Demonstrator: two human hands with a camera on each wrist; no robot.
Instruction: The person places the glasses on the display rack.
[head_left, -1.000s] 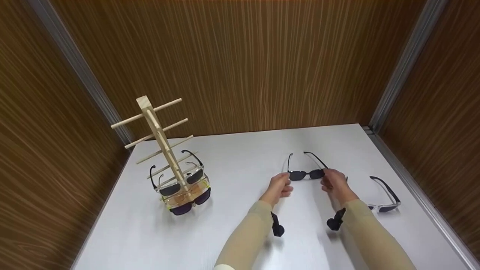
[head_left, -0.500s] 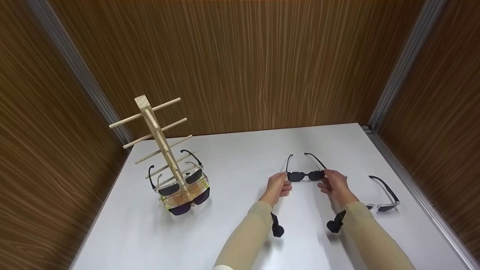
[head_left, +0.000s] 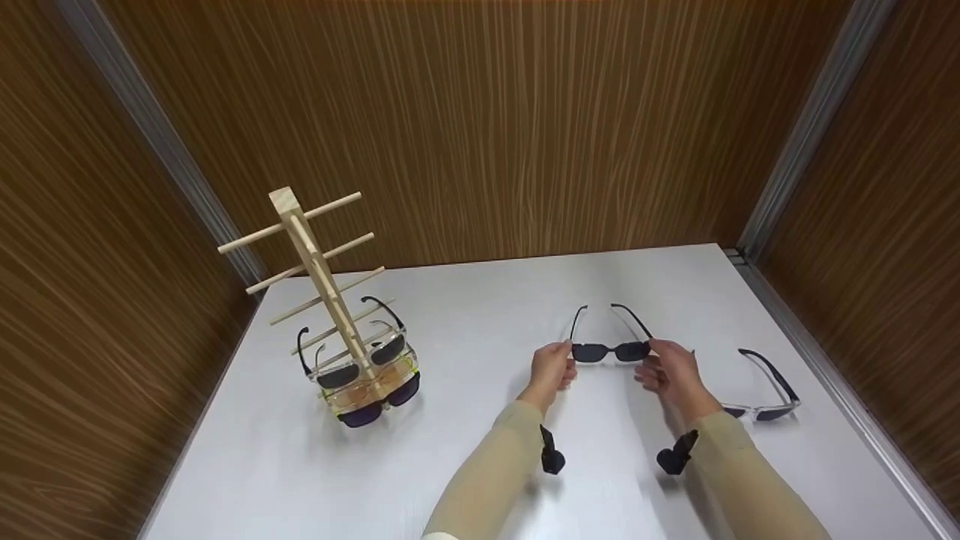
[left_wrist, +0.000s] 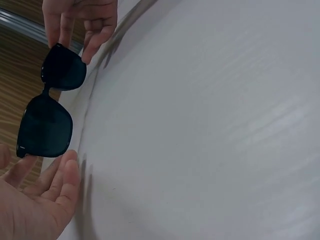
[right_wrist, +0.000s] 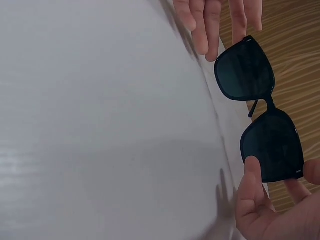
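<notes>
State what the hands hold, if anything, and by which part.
Black-framed sunglasses, held at the outer ends of the front frame: the left hand at one end, the right hand at the other.

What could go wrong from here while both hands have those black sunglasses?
The left hand and right hand pinch the black sunglasses only at the outer ends, so the pair might twist if one slips. A right-hand fingertip overlaps a lens in the right wrist view and may smudge it. The clear-framed sunglasses lie close by the right sleeve, which could nudge them.
</notes>
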